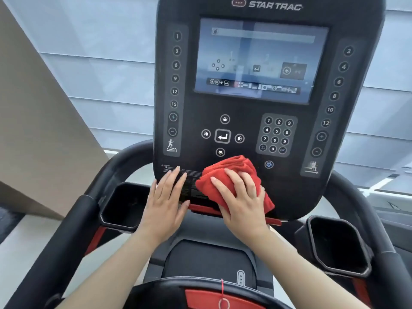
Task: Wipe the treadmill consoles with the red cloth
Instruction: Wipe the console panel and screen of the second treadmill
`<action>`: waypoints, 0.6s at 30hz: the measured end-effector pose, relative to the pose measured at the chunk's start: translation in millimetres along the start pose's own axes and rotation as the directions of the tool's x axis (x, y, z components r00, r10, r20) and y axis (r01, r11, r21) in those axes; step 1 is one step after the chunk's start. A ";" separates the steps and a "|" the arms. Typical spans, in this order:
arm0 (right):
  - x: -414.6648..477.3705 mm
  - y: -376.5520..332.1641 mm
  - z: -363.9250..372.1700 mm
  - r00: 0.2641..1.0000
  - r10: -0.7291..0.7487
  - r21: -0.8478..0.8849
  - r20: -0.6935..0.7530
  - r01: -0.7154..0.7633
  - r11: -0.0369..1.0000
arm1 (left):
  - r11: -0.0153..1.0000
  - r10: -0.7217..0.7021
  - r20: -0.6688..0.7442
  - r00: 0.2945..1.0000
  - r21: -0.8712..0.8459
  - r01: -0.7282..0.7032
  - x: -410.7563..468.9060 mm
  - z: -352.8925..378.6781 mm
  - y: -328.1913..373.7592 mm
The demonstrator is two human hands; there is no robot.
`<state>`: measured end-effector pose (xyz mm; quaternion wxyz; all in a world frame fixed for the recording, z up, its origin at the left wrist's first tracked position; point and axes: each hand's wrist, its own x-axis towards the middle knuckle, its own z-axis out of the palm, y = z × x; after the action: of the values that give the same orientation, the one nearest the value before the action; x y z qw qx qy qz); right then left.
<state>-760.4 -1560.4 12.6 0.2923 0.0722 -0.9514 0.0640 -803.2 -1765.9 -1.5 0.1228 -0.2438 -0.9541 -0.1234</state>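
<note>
**Wiping the lower console panel**

The red cloth [231, 169], folded into a thick pad, lies against the bottom edge of the treadmill console [196, 108], below the arrow buttons [223, 136] and just left of the fan button [269, 164]. The right hand [242, 197] lies spread on top of it, fingers extended, pressing the pad to the panel rather than gripping it. The left hand [166, 201] rests flat and empty on the warning label [189, 186] beside the cloth, fingers straight, apparently bracing the panel.

Recommended procedure for this step:

1. Keep the palm flat so that the whole pad stays in contact.
2. Work in overlapping passes across the lower strip, then move upward over the number keypad [276, 136] and both side button columns.
3. Use light pressure over buttons; the screen [260, 59] is lit, so a firm press may register an input.
4. Move the bracing hand clear before wiping the label area it covers.
</note>
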 end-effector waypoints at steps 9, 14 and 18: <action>15.2 -38.9 18.5 0.997 -0.067 -0.049 0.034 0.069 0.996 | 0.982 -0.189 0.131 0.973 0.054 0.183 -26.6 -5.7 -85.2; 31.2 -65.5 29.2 0.990 -0.127 -0.071 0.060 0.131 0.989 | 0.965 -0.255 0.200 0.946 -0.002 0.260 -28.1 2.8 -105.0; 33.2 -72.2 32.9 0.981 -0.180 -0.096 0.078 0.187 0.978 | 0.977 -0.209 0.208 0.956 0.013 0.211 -27.4 6.7 -107.8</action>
<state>-793.0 -1639.9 10.2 0.2673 0.1465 -0.9523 -0.0150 -834.4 -1867.6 -34.8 0.0073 -0.1533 -0.9815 -0.1141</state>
